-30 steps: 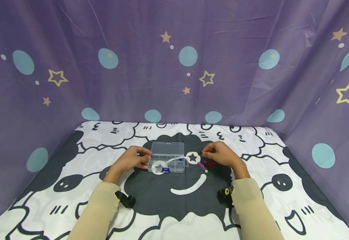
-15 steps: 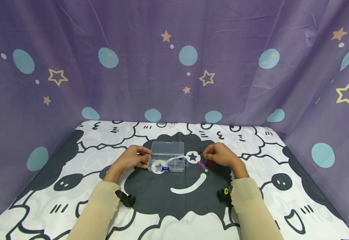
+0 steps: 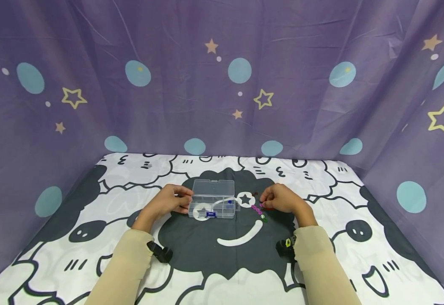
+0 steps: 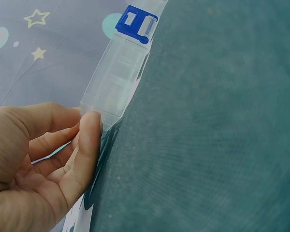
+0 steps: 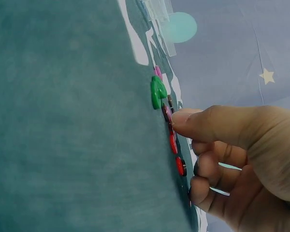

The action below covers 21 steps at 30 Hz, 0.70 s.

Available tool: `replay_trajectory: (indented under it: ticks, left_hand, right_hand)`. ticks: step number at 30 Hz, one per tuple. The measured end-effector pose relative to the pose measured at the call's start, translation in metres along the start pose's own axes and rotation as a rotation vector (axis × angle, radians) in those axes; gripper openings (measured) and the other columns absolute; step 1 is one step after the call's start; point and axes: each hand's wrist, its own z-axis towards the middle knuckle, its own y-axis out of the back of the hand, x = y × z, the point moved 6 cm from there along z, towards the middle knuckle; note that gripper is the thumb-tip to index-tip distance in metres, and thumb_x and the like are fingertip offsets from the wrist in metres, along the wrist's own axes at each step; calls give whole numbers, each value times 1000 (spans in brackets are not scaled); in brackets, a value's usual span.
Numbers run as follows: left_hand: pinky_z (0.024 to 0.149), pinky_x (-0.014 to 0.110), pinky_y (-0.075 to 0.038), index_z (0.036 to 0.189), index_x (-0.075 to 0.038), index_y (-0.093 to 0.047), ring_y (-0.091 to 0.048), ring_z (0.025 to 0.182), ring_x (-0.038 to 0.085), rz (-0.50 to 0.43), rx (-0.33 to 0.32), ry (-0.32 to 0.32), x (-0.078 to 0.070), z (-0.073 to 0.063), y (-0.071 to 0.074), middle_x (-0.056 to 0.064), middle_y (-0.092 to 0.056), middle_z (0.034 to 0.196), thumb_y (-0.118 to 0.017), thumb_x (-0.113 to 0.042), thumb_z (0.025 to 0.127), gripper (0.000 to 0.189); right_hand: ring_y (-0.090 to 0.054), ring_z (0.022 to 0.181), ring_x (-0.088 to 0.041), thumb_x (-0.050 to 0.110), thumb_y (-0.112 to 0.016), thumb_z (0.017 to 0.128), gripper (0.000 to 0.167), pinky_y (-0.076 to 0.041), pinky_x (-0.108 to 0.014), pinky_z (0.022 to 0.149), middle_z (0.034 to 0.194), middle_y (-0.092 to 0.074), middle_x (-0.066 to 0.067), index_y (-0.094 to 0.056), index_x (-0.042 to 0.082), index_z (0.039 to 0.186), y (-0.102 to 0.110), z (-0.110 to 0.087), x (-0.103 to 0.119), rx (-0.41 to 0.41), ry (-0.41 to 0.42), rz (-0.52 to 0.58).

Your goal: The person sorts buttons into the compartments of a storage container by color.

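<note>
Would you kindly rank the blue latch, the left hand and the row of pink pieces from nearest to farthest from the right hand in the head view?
1. Row of pink pieces: just left of the right hand.
2. Blue latch: on the front of the clear box.
3. Left hand: at the box's left end.

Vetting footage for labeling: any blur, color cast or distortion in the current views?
Head: light fairly even, curtain circles stretched near the sides, possibly lens distortion; left wrist: cloth greenish and soft, blue latch fairly sharp; right wrist: same green cast, red pieces and right hand readable.
</note>
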Motion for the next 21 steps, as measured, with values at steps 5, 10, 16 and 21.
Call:
replay_trajectory:
  ticks: [5, 10, 16, 21]
  left_hand:
    - [71, 36, -66, 127, 8, -65, -70, 77, 21, -1, 0, 2, 0, 0, 0, 19, -62, 105, -65, 0, 99, 29]
    - [70, 36, -66, 125, 6, -67, -70, 77, 21, -4, -13, 8, 0, 1, 0, 19, -62, 106, -65, 1, 98, 27]
    - [69, 36, -66, 124, 10, -65, -70, 75, 20, -5, -11, -17, -1, 1, -1, 20, -63, 108, -64, 3, 97, 28]
    - [69, 36, -66, 125, 10, -65, -70, 75, 20, -1, -16, -18, -3, -1, -2, 20, -63, 109, -65, 3, 97, 29]
  right_hand:
    - [-61, 67, -12, 4, -77, 90, 6, -54, -30, 63, 77, -71, 2, -77, 7, 95, -2, 1, 1, 3, 11, -24]
    - [-59, 67, -12, 4, -77, 90, 6, -53, -30, 63, 76, -69, 3, -77, 8, 94, -2, 2, 3, -3, 8, -49]
    - [-57, 66, -12, 3, -77, 89, 5, -51, -29, 61, 74, -68, 3, -76, 7, 92, -4, 3, 3, -3, 28, -68]
    - [-57, 67, -12, 3, -76, 91, 2, -50, -28, 61, 75, -69, 3, -75, 5, 90, -4, 2, 3, 13, 10, -67]
